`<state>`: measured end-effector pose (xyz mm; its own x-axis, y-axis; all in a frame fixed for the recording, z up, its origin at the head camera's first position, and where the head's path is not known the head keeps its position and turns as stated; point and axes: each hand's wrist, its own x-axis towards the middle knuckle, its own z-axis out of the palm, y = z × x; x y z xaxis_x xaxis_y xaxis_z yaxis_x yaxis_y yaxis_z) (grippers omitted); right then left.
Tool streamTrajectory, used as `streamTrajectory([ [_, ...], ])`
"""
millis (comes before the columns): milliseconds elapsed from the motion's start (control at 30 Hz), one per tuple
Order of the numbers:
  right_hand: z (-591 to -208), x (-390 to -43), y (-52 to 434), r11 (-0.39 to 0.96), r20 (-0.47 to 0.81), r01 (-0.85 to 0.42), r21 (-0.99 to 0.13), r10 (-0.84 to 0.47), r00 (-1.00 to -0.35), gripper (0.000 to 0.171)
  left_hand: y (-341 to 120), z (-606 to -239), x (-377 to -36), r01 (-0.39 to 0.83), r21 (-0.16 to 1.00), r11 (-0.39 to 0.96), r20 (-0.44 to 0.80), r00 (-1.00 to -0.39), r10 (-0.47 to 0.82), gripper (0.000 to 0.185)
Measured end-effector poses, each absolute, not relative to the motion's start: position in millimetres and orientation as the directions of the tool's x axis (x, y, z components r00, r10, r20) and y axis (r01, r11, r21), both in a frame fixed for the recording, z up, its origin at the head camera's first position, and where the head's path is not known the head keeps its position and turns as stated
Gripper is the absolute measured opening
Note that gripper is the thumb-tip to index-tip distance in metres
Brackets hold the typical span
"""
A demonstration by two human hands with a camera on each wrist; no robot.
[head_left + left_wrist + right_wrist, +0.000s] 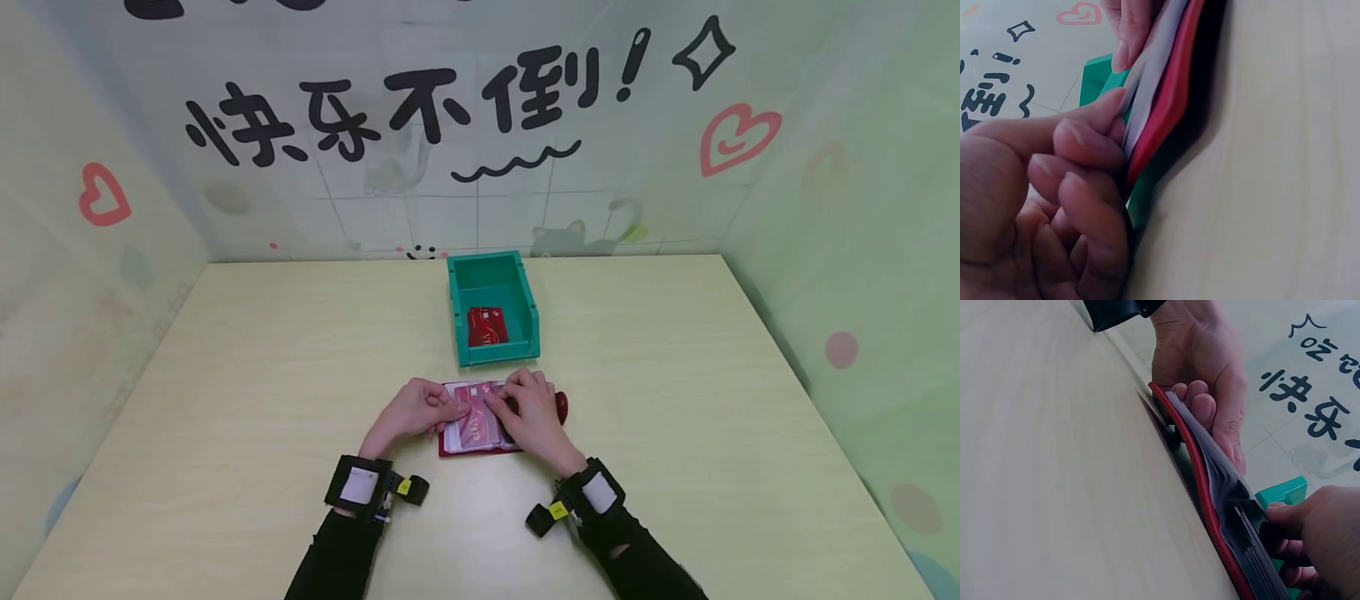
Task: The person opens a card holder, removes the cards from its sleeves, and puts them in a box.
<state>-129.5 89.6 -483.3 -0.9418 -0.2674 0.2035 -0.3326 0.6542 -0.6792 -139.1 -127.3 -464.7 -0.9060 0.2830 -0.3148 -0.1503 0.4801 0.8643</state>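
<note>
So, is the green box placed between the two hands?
No: the red-covered card holder is between the left hand and the right hand, with the green box beyond it.

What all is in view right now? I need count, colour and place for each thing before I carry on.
Card holder: one, red cover with pale pages, between the hands
Pink card: at least one, pink, at the holder's upper page
Bin: one, teal, beyond the holder
Red card: at least one, red, inside the bin; exact count unclear
Table: one, pale wood tone, under everything
Lettering: one line plus a cut-off part above, black, back wall
Hearts: two, pinkish red, upper left and upper right
Wrist cameras: two, black, one per wrist
Sleeves: two, black, on the forearms
Left hand: one, bare, holder's left edge
Right hand: one, bare, holder's right part
</note>
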Motion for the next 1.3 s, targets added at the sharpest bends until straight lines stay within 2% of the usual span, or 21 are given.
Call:
streamTrajectory([
  [367,-480,-131,90,0.654,0.140,-0.278,-0.704,-0.256,-0.956,0.027,-130,-466,-142,-0.142,0.890,0.433,-0.307,-0.890,0.338,0.022],
  [533,-479,-131,94,0.610,0.113,-0.232,-0.758,-0.227,-0.967,0.022,-129,-465,-142,-0.143,0.895,0.422,-0.310,-0.881,0.358,0.021],
  [900,-480,-134,100,0.510,0.075,-0.164,-0.844,-0.191,-0.979,0.020,-128,-466,-142,-0.171,0.875,0.452,-0.341,-0.881,0.326,0.021],
  [1300,-479,-135,102,0.494,0.054,-0.137,-0.859,-0.179,-0.982,0.018,-128,-465,-142,-0.164,0.877,0.452,-0.336,-0.882,0.330,0.020],
])
